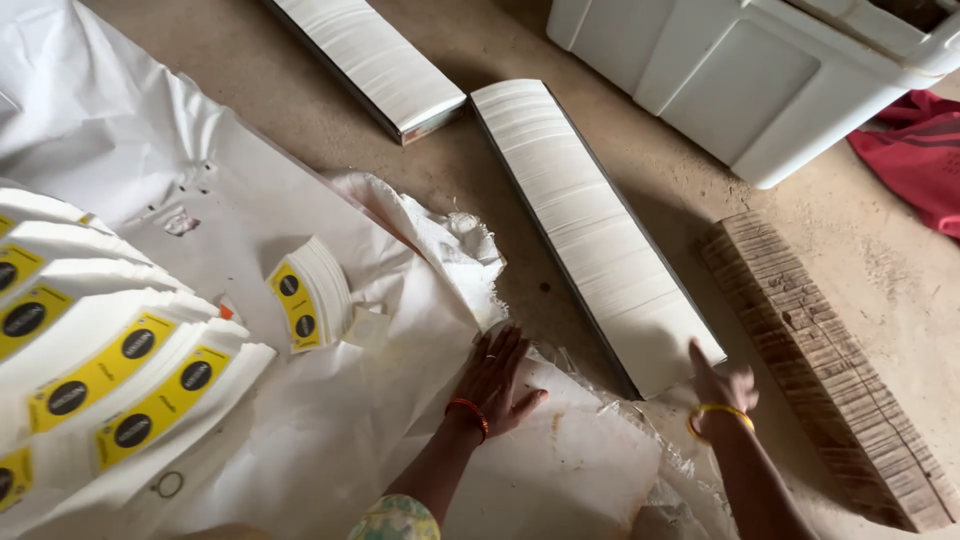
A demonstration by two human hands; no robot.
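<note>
So the left hand (pixel 495 380) is flat, palm down, fingers stretched out and only slightly fanned, pressing on a crinkly clear plastic sheet (pixel 580 450) that lies over white paper. It isn't gripping anything, just resting there. There's a red bangle on that wrist.

The right hand (pixel 722 385) is at the near end of a long white stack of paper blanks (pixel 590 225). The fingers curl over the stack's bottom corner, touching it; I can't tell how tight the hold is since the fingertips are mostly hidden behind the hand. A yellow bangle sits on that wrist.

The stack is a long narrow block lying flat on the dusty floor, its long axis running diagonally: the near end sits right under the right fingers, and the far end points up and to the left, away from the person. The left fingertips point roughly toward its near end but stay clear of it.

Just right of the right hand lies a brown stack (pixel 820 370), similar shape, angled much the same way. Beyond the far end of the white one there's a second white stack (pixel 370 55). Left of the left hand, a small fan of yellow-labelled blanks (pixel 310 295) sits on the white sheet (pixel 200 130).
</note>
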